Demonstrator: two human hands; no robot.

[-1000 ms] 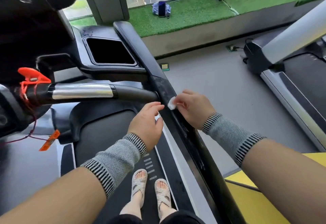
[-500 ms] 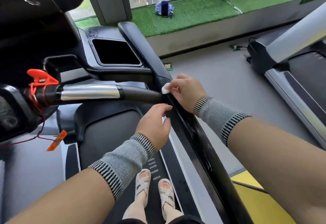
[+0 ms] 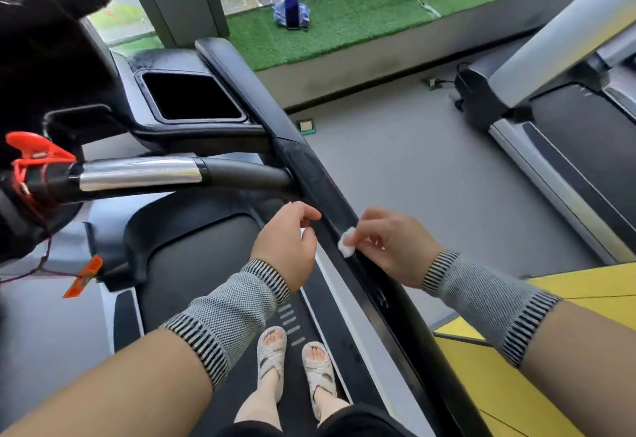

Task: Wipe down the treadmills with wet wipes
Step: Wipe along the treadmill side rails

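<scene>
**Wet Wipe on Right Handrail**

The right hand [image 3: 392,244] pinches a small wadded wet wipe [image 3: 347,246] against the black handrail [image 3: 330,195] at frame centre. The left hand [image 3: 285,240] hovers beside the rail, fingers loosely curled, holding nothing. The wipe looks soft, light and probably slippery; a fingertip pinch across the wad should hold it.

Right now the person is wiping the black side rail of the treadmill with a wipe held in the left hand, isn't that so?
Not quite: the head view shows the wipe pinched in the right hand, pressed on the black side rail. The left hand holds nothing.
</scene>
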